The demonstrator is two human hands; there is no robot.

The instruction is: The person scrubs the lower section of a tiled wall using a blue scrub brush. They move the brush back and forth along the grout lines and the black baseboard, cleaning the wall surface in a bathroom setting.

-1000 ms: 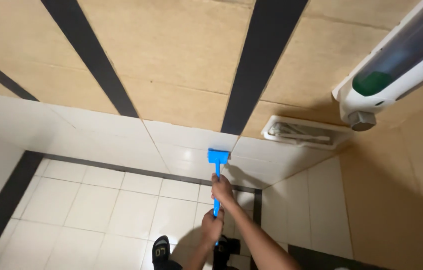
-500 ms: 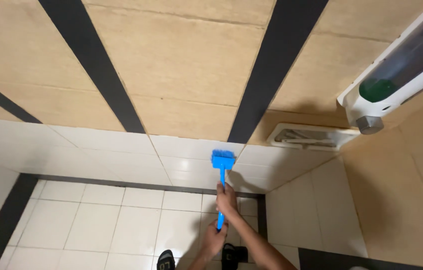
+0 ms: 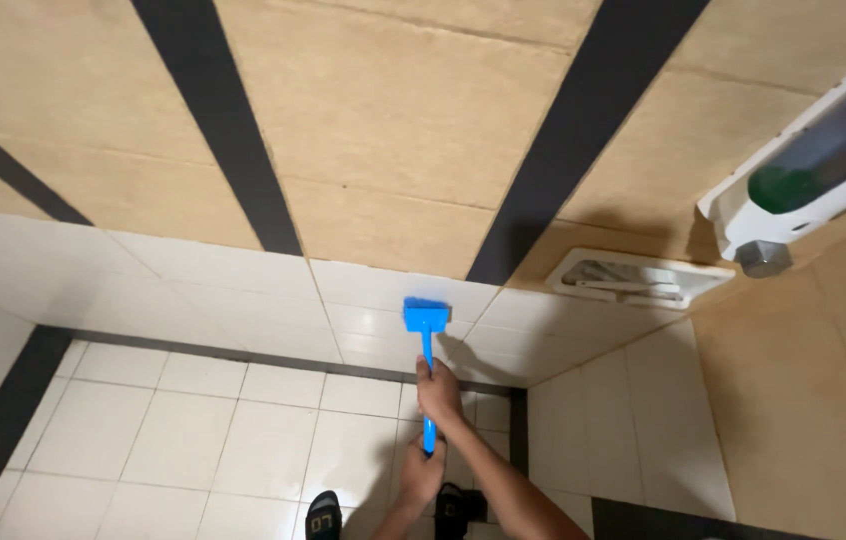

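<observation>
A blue long-handled scrubbing brush (image 3: 426, 315) has its head pressed against a white tile low on the wall, just above the floor. My right hand (image 3: 438, 390) grips the blue handle in the middle. My left hand (image 3: 421, 478) grips the handle's lower end, close to my body. Both arms come in from the bottom edge of the view.
The beige wall has black stripes (image 3: 573, 150). A recessed white soap dish (image 3: 633, 278) sits right of the brush. A white soap dispenser (image 3: 813, 170) with green liquid hangs on the right wall. My feet in black sandals (image 3: 323, 515) stand on the white tiled floor (image 3: 193, 440).
The brush head has shifted only slightly on the same low wall tile. Both hands keep their hold on the handle. The view has tilted a little.
</observation>
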